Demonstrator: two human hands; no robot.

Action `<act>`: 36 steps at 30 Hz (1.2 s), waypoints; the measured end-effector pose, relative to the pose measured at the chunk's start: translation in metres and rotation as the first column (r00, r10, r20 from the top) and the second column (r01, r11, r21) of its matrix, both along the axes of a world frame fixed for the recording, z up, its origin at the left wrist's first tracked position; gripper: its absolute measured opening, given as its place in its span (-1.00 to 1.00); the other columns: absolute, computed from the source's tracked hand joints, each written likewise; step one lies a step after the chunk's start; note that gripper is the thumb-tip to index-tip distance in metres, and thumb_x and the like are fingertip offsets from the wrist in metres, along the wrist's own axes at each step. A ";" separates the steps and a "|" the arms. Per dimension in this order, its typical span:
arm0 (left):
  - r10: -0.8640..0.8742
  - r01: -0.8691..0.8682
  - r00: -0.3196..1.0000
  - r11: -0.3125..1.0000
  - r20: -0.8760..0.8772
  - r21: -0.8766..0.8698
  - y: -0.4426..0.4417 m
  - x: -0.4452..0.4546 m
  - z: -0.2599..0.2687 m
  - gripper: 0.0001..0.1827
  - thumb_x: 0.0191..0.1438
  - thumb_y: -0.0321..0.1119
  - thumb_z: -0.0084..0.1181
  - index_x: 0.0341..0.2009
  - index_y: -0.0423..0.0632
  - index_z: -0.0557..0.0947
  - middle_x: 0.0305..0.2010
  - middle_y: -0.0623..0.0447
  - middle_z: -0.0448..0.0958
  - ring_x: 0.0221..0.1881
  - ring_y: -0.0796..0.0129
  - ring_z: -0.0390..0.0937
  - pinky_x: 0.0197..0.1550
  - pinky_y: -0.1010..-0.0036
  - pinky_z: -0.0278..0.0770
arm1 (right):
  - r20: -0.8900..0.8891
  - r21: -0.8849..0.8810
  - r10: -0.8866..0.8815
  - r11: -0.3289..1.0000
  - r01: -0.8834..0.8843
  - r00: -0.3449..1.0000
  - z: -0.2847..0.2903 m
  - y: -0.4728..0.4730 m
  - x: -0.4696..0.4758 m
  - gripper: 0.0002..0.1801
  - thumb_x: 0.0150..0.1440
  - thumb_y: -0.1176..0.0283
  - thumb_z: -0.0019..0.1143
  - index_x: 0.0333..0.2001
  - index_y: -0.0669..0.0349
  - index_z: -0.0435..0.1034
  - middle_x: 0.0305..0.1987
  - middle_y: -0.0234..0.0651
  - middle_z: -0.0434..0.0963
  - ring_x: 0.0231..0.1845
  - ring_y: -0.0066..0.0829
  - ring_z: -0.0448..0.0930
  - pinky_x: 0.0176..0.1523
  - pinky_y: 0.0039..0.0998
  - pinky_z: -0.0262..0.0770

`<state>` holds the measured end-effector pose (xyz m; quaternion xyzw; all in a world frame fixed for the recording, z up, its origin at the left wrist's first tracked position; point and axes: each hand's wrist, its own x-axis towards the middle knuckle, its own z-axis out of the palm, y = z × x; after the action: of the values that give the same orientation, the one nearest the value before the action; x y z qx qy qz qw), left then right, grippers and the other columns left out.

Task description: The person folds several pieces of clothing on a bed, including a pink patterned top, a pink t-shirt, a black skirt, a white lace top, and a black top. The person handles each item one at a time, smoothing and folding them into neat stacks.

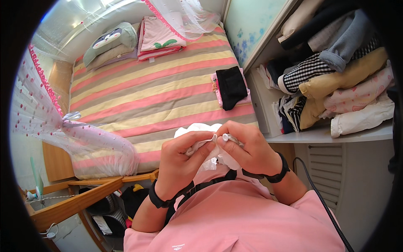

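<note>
A white garment [201,127] with a scalloped edge hangs between my two hands, close in front of my chest. My left hand [185,151] pinches one folded edge of its cloth between thumb and forefinger. Opposite it, my right hand [248,145] grips another edge, where a round white button [225,137] shows beside the thumb. The fingertips of both hands almost meet. Most of the garment's lower part is hidden behind the hands and wrists.
Ahead lies a bed with a striped sheet [151,97], bearing folded black clothing [232,87], a folded pink quilt [162,34] and a cushion [110,39]. A shelf [315,138] of piled clothes stands right. Mosquito netting [104,148] and a wooden rail [78,201] are left; a black cable [321,201] runs right.
</note>
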<state>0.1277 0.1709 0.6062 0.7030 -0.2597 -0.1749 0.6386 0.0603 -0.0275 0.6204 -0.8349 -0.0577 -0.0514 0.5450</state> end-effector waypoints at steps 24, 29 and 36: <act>0.267 -0.285 0.954 0.949 0.135 0.134 0.077 0.096 0.001 -0.74 0.38 -0.29 0.18 -0.23 -0.26 0.67 -0.31 0.16 0.54 -0.33 0.57 0.38 -0.26 0.60 0.34 | -0.012 0.177 -0.384 0.908 0.380 0.923 -0.009 -0.090 0.008 -0.72 0.34 0.42 0.25 0.06 0.16 0.38 -0.20 -0.49 0.53 -0.19 -0.75 0.51 -0.12 -0.59 0.50; -0.003 0.008 0.913 1.000 0.409 -0.009 0.137 0.116 0.019 -0.64 0.24 -0.14 0.30 -0.43 -0.18 0.63 -0.37 0.06 0.40 -0.26 0.35 0.41 -0.14 0.41 0.34 | 0.215 -0.052 -0.205 0.974 0.221 0.955 -0.004 -0.140 -0.012 -0.80 0.19 0.55 0.30 -0.09 0.16 0.60 -0.05 -0.39 0.65 -0.12 -0.53 0.58 -0.04 -0.44 0.52; -0.780 0.141 0.570 0.403 0.258 0.904 0.139 0.068 -0.203 -0.85 -0.02 -0.15 0.40 -0.46 0.09 0.79 -0.39 0.11 0.62 -0.12 0.17 0.59 0.31 0.10 0.32 | -0.387 -0.770 0.064 0.527 -0.360 0.920 -0.228 -0.172 -0.053 -0.77 0.08 0.49 0.22 -0.26 -0.08 0.71 0.05 -0.57 0.70 0.35 -0.13 0.47 0.55 0.07 0.10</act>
<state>0.1952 0.3102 0.4034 0.8077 -0.5550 -0.1976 0.0215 0.0074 -0.1999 0.3922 -0.9749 -0.0908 0.1817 0.0913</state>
